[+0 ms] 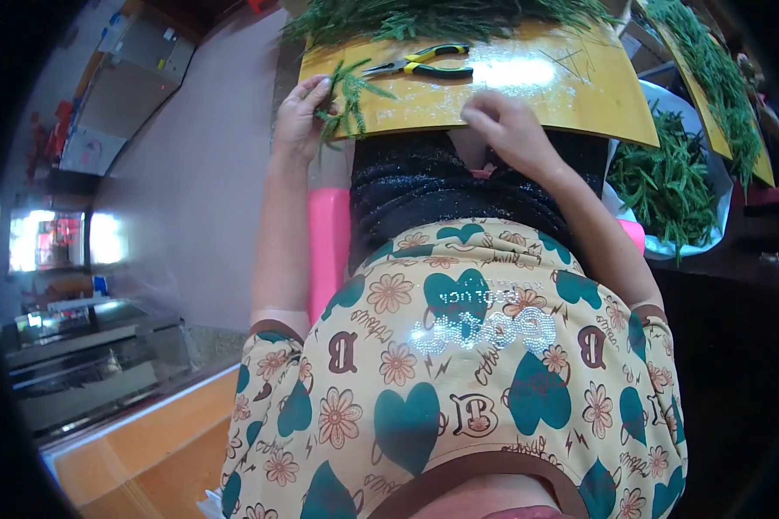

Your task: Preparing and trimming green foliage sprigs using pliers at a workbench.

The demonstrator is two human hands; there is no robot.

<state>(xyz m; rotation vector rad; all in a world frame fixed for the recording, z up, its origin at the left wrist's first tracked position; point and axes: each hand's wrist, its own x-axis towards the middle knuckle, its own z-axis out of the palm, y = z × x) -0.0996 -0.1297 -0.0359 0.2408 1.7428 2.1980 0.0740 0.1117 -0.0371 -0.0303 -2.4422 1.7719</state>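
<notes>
A small green sprig [350, 97], like a piece of fir garland, is pinched in the fingers of my left hand [298, 119] at the left edge of the yellow tabletop [415, 111]. My right hand [509, 131] hovers by the table's near edge with its fingers curled in. Whatever those fingers may hold is hidden from view. Just right of the sprig lie pliers [437, 72] with black-and-yellow handles, their jaws pointing left toward it.
A heap of green sprigs [441, 19] covers the table's far side. Thin dark stems [573, 65] lie at the right. Beside the table, a pale bag [724, 195] is filled with more greenery [669, 177]. Another yellow board [710, 112] with sprigs stands farther right.
</notes>
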